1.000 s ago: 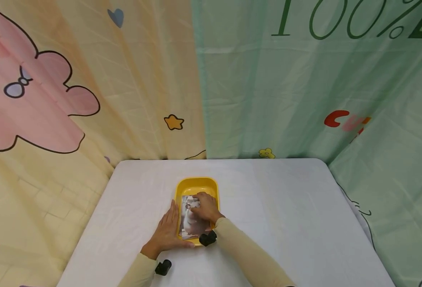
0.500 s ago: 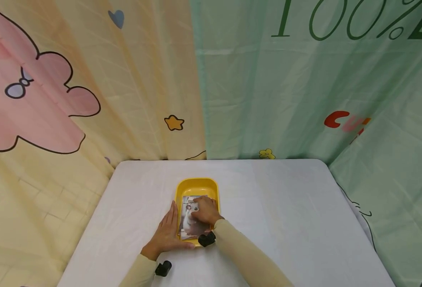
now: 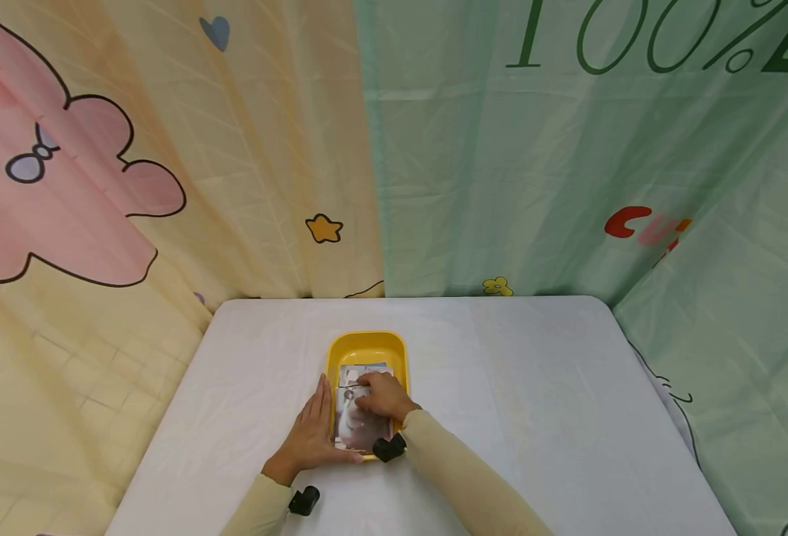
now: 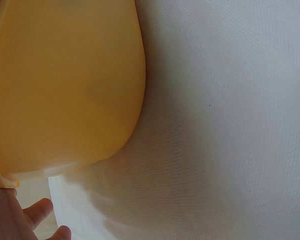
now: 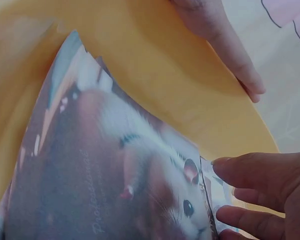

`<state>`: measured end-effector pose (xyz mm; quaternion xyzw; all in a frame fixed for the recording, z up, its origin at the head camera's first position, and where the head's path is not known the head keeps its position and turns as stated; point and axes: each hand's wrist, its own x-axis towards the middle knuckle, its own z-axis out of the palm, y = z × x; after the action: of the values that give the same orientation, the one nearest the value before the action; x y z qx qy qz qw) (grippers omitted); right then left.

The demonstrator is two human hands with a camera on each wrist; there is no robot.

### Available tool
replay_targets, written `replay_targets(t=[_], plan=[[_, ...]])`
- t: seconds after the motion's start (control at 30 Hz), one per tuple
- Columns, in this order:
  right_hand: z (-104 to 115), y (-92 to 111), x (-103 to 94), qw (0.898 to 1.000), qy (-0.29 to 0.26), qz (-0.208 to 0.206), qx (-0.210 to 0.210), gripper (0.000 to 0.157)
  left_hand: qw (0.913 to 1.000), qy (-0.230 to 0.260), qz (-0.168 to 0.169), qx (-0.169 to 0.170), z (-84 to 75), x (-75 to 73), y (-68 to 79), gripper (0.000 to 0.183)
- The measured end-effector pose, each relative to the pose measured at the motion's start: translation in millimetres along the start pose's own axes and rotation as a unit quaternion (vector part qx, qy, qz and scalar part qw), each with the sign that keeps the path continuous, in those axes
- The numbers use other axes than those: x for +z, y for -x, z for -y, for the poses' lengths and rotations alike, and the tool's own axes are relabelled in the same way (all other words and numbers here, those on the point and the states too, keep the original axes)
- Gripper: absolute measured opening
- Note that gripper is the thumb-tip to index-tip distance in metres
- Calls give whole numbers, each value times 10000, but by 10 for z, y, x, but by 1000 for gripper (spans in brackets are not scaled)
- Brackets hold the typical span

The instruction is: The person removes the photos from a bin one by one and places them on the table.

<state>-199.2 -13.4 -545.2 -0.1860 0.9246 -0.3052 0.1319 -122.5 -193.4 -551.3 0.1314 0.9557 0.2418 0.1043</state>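
A yellow tray (image 3: 367,341) stands on the table with a glossy photo (image 3: 355,426) of a whiskered rodent lying inside. In the right wrist view, the photo (image 5: 140,165) bends upward at one corner and carries faint "Professional" lettering. More printed pieces (image 3: 352,374) show past its far edge. My left hand (image 3: 311,435) rests along the tray's left and near sides, fingers straight. My right hand (image 3: 387,396) is at the photo's far edge, its thumb and fingers bent and pinching there; the exact contact is partly hidden. The left wrist view shows the tray's outer wall (image 4: 70,90).
The white-covered table (image 3: 535,394) spreads around the tray. Printed curtains (image 3: 461,149) hang behind and at both sides. A black wrist camera (image 3: 389,447) sits on my right wrist above the tray's near edge, and another black camera (image 3: 304,500) on my left wrist.
The rodent photo has slid slightly toward me, baring other printed pieces beyond its far edge. My right hand has shifted slightly nearer; the left hand stays against the tray.
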Motion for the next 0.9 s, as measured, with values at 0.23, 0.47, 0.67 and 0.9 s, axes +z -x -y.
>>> replay_targets(t=[0.23,0.47,0.67,0.9], plan=[[10,6,-11,9996,-242,123,83,34,10000,0,17,-28,11,2,-2,150],[1,19,-14,9998,-73,180,-58,28,10000,36,36,-1,22,11,4,149],[34,67,-10,9993,247,106,-256,26,9999,126,12,-45,31,38,-4,149],[15,90,-64,9980,-482,100,-402,22,9999,125,27,-11,20,21,-3,149]])
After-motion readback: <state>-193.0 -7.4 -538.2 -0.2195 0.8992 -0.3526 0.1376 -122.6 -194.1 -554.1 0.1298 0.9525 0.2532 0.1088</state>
